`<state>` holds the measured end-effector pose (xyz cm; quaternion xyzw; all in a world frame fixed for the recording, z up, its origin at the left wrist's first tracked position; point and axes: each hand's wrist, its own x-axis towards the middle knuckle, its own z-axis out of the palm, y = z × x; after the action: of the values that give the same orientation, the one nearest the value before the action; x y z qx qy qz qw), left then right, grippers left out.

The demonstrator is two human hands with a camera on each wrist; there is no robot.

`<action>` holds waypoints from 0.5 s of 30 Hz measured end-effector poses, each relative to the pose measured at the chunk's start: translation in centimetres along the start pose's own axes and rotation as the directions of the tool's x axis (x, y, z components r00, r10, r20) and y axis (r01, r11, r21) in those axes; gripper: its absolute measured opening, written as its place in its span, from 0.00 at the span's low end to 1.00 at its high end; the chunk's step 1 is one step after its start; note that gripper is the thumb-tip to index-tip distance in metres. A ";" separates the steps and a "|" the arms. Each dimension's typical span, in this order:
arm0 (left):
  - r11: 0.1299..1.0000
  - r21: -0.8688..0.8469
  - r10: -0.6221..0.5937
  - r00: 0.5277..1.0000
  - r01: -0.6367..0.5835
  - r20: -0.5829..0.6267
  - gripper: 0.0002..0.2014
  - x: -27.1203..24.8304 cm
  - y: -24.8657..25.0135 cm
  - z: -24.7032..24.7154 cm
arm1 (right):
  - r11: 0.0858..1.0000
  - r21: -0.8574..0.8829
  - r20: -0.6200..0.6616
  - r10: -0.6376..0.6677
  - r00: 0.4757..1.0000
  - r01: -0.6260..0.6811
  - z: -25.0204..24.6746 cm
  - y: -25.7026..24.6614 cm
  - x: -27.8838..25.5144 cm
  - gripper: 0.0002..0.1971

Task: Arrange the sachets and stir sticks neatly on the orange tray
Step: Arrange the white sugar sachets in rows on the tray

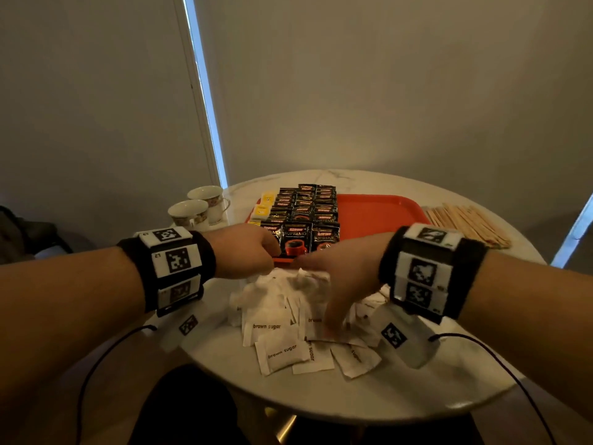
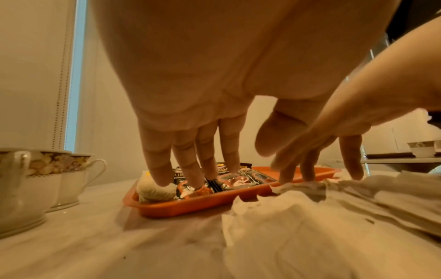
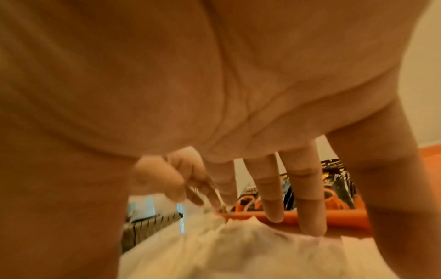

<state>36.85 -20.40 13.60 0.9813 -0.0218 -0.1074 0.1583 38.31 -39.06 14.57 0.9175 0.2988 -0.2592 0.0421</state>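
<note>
The orange tray (image 1: pixel 375 216) (image 2: pixel 190 205) (image 3: pixel 346 220) holds rows of black coffee sachets (image 1: pixel 301 220) (image 2: pixel 229 181) on its left half, with yellow sachets (image 1: pixel 264 203) beside them. Its right half is bare. My left hand (image 1: pixel 266 248) (image 2: pixel 214 169) reaches over the tray's near-left corner, straight fingers touching the front sachets. White brown-sugar sachets (image 1: pixel 272 326) (image 2: pixel 298 226) (image 3: pixel 238 251) lie heaped on the table in front of the tray. My right hand (image 1: pixel 321 290) (image 2: pixel 310 166) (image 3: pixel 286 207) is spread over that heap, its fingertips touching sachets at the tray's near rim. Wooden stir sticks (image 1: pixel 465 223) lie right of the tray.
Two patterned cups (image 1: pixel 192 213) (image 2: pixel 35 181) stand at the round marble table's (image 1: pixel 417 390) left edge, close to my left wrist. Cables hang from both wrist cameras. The table's near edge curves just below the sachet heap.
</note>
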 end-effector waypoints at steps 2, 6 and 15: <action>0.998 -0.064 -0.013 0.999 0.010 -0.040 0.13 -0.1 -0.1 -0.3 | 0.997 -0.073 0.044 -0.017 0.999 0.020 0.5 -0.8 1.3 0.53; 0.968 -0.253 -0.033 0.993 0.003 -0.115 0.15 0.1 -0.5 -0.8 | 0.991 -0.135 -0.039 -0.029 0.999 0.024 0.6 -1.0 2.3 0.43; 0.637 -0.766 -0.056 0.985 -0.090 -0.162 0.05 2.7 -0.4 -0.2 | 0.926 0.365 -0.276 0.010 0.961 0.095 -1.0 3.1 2.4 0.18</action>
<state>39.55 -20.22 13.11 0.8252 0.0303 -0.0207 0.5637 42.21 -40.07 14.00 0.9286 0.2668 -0.1834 -0.1812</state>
